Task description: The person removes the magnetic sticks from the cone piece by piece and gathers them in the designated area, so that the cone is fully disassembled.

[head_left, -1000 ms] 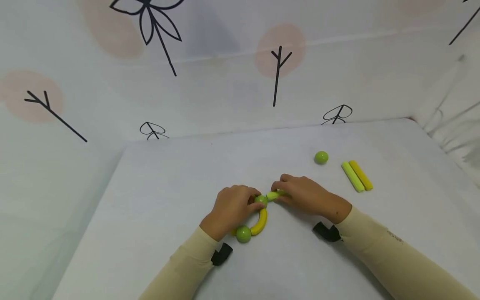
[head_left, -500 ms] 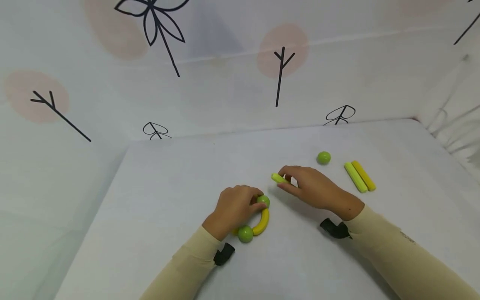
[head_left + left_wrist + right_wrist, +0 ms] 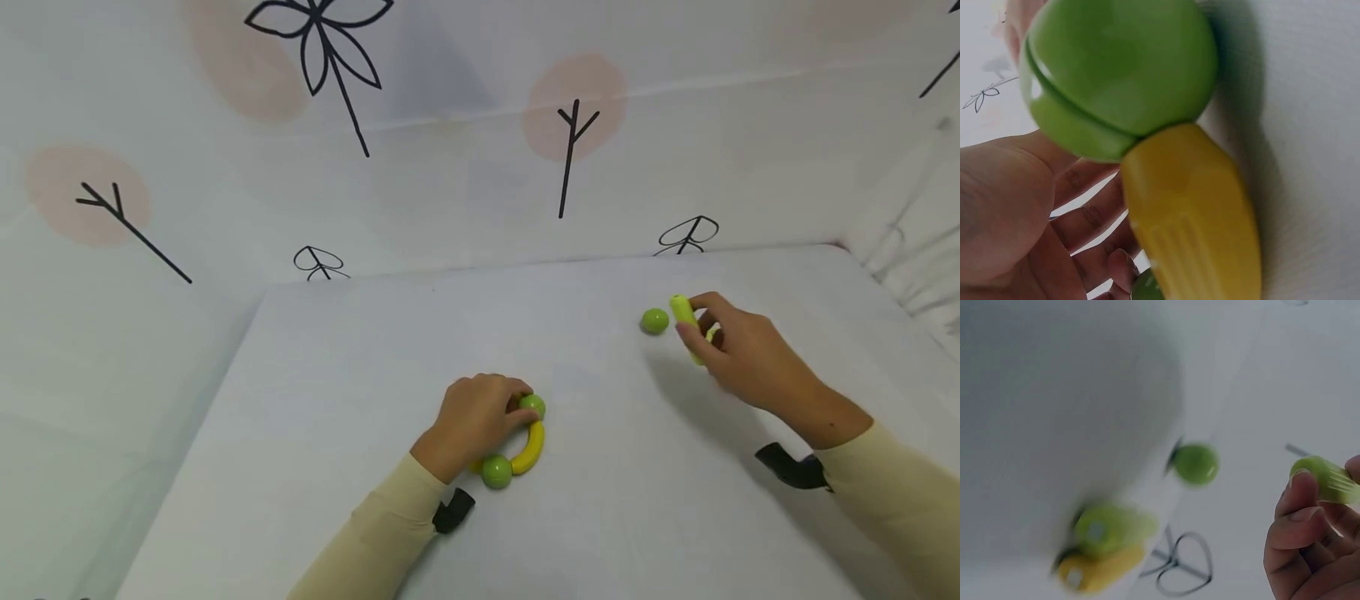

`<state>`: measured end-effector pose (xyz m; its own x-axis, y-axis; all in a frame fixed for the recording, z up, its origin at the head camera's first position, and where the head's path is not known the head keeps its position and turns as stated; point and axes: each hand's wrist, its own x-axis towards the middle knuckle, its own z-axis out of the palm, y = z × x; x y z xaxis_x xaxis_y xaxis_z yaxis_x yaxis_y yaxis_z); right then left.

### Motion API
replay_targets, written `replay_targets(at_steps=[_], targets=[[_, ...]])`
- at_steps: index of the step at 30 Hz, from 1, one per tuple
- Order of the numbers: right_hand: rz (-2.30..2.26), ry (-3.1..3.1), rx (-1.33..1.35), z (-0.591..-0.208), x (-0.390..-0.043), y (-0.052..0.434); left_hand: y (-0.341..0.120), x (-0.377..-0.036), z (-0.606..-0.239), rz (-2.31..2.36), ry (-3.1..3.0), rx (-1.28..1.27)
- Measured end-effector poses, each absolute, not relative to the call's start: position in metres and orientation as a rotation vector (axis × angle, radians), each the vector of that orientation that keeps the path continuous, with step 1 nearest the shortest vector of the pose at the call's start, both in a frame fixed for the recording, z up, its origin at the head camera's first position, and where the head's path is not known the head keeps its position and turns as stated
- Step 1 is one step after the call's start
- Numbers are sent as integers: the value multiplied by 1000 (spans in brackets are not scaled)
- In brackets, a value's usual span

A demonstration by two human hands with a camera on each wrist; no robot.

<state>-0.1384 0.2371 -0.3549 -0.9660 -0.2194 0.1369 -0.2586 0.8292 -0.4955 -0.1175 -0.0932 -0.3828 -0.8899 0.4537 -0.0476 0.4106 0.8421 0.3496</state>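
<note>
In the head view my left hand [image 3: 480, 417] pinches a green ball [image 3: 533, 407] at one end of a curved yellow rod [image 3: 531, 450]. The rod's other end meets a second green ball [image 3: 497, 472]. A bit of yellow shows left of that ball, mostly hidden by the hand. In the left wrist view this second ball [image 3: 1122, 75] and a yellow rod [image 3: 1191, 212] touch, and the palm is beside them. My right hand [image 3: 750, 367] holds a straight light green rod [image 3: 683, 312] above the table, between thumb and fingers; the right wrist view shows its ridged end [image 3: 1319, 478].
A loose green ball [image 3: 655, 321] lies on the white table [image 3: 360, 358], left of the right hand. A light green rod [image 3: 1107, 530] and a yellow rod [image 3: 1104, 569] lie side by side, mostly behind that hand in the head view. A patterned cloth [image 3: 450, 183] closes the back.
My right hand has drawn the light green rod away from the held green ball, lifting it and carrying it right toward the loose pieces. The left hand has stayed on its ball.
</note>
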Motion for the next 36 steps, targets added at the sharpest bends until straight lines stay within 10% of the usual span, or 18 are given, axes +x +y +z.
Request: replay_targets(at_steps=[36], targets=[[670,-3396,155,-393,-170,334,-94,-120,-381,508,2880,680]])
